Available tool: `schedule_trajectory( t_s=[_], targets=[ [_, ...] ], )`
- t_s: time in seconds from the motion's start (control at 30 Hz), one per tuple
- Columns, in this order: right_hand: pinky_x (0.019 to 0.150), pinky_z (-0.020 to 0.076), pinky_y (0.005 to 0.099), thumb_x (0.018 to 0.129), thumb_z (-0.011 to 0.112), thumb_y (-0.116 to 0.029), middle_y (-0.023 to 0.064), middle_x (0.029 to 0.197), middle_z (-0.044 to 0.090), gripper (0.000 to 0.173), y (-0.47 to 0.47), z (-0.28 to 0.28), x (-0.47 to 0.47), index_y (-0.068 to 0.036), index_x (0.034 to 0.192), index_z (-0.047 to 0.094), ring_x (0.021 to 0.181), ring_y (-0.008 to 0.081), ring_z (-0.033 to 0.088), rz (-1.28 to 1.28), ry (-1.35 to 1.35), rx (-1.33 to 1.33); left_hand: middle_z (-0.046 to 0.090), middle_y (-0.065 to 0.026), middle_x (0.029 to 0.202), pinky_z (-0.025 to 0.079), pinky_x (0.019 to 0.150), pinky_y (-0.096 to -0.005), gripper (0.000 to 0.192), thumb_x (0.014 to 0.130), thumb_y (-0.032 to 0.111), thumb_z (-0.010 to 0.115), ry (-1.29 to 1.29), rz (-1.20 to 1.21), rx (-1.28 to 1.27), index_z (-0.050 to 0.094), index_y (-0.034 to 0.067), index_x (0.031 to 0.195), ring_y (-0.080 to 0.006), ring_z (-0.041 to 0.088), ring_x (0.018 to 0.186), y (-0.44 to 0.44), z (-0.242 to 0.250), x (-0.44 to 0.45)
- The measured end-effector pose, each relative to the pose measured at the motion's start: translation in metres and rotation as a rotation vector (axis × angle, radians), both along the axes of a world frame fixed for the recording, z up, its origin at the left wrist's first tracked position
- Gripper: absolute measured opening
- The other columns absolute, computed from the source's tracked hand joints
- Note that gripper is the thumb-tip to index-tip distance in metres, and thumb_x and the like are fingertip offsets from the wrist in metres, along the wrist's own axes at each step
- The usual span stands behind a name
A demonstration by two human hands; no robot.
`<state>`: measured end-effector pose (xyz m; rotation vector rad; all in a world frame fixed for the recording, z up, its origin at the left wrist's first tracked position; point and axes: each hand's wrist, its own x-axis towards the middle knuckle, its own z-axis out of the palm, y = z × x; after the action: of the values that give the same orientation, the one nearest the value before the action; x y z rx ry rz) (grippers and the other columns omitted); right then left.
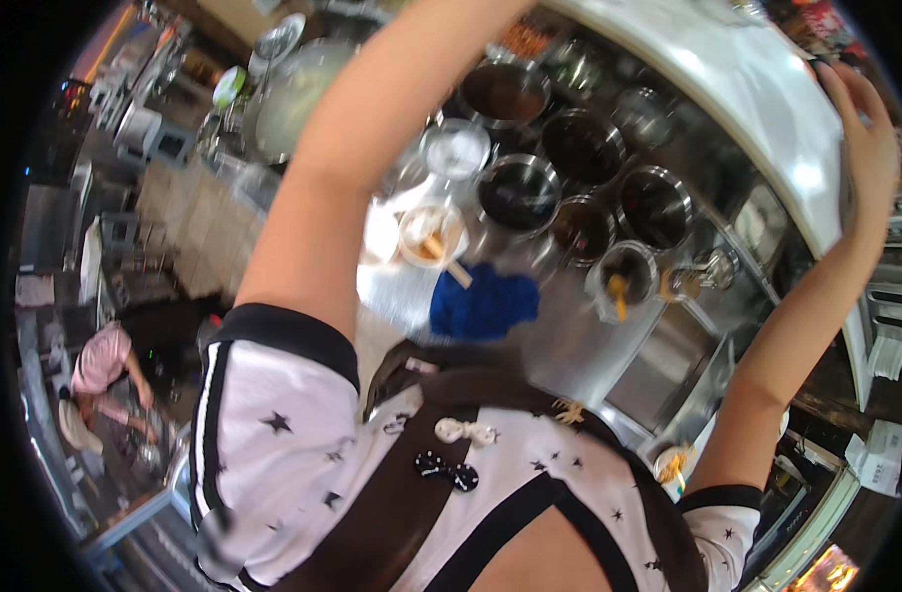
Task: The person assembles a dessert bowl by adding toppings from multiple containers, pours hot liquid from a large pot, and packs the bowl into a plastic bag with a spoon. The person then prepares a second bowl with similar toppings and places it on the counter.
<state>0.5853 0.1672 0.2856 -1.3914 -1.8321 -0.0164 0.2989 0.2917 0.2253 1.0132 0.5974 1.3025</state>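
Note:
My left arm stretches up past the top edge, and my left hand is out of view. At the upper right, my right hand (865,122) reaches over the outer edge of a glossy white ledge (780,133). Its fingers are bent, with something small and dark by the fingertips; I cannot tell whether it is held. Before me on a steel counter (569,311) stand several round steel pots, among them one with dark contents (519,194). A tub (430,235) has a pale wooden handle leaning out of it. Nearer to me lies a crumpled blue cloth (484,302).
A clear-lined container (623,277) with a yellow utensil stands right of the cloth. A large pot of pale liquid (299,100) is at the upper left. Far left, a person in a pink top (103,359) bends over. A bowl of yellowish food (673,466) sits by my right elbow.

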Motion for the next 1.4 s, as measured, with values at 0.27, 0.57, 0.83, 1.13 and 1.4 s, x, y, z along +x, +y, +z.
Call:
schedule_trajectory(
  t_s=[0.27, 0.57, 0.83, 1.13, 1.4],
  targets=[
    [0.061, 0.0453, 0.0288, 0.075, 0.042, 0.003, 0.0097, 0.076, 0.058, 0.03, -0.201, -0.232, -0.108, -0.005, 0.101, 0.055, 0.065, 0.02, 0.056, 0.791, 0.055, -1.135, 0.042, -0.0002, 0.066, 0.033, 0.042, -0.0211, 0.02, 0.087, 0.011, 0.039, 0.569, 0.954, -0.478, 0.041, 0.009, 0.107, -0.0087, 0.038, 0.048, -0.33, -0.199, -0.203],
    [0.05, 0.0439, 0.0212, 0.074, 0.065, -0.01, 0.0059, 0.074, 0.057, 0.036, -0.2, -0.393, -0.22, 0.001, 0.101, 0.044, 0.061, 0.0097, 0.055, 0.499, 0.725, -1.376, 0.048, -0.0136, 0.092, 0.049, 0.045, -0.0294, 0.057, 0.074, 0.031, 0.066, 0.395, 0.874, -0.928, 0.031, 0.001, 0.107, -0.0179, 0.054, 0.068, -0.366, -0.329, -0.204],
    [0.06, 0.0502, 0.0272, 0.083, 0.056, -0.015, 0.0078, 0.085, 0.053, 0.022, -0.201, -0.419, -0.317, -0.001, 0.096, 0.046, 0.065, 0.0174, 0.059, 0.102, 1.354, -1.085, 0.046, -0.0073, 0.065, 0.044, 0.036, -0.0265, 0.022, 0.075, 0.011, 0.056, 0.153, 0.917, -0.946, 0.035, 0.006, 0.081, -0.0146, 0.046, 0.046, -0.35, -0.343, -0.215],
    [0.072, 0.0504, 0.0285, 0.083, 0.042, -0.003, 0.0134, 0.102, 0.053, 0.027, -0.195, -0.371, -0.314, 0.005, 0.109, 0.043, 0.085, 0.0203, 0.058, 0.05, 1.372, -1.032, 0.051, -0.0076, 0.067, 0.047, 0.039, -0.026, 0.013, 0.075, 0.006, 0.052, 0.272, 0.785, -0.916, 0.039, 0.005, 0.077, -0.0142, 0.054, 0.049, -0.404, -0.338, -0.24],
    [0.071, 0.0496, 0.0281, 0.083, 0.044, -0.006, 0.0121, 0.092, 0.057, 0.022, -0.222, -0.338, -0.348, 0.009, 0.097, 0.052, 0.08, 0.0183, 0.059, 0.339, 0.98, -1.228, 0.052, -0.0063, 0.07, 0.051, 0.049, -0.029, 0.014, 0.081, 0.014, 0.053, 0.179, 0.579, -0.824, 0.042, 0.005, 0.082, -0.0148, 0.055, 0.056, -0.416, -0.347, -0.239]
  ],
)
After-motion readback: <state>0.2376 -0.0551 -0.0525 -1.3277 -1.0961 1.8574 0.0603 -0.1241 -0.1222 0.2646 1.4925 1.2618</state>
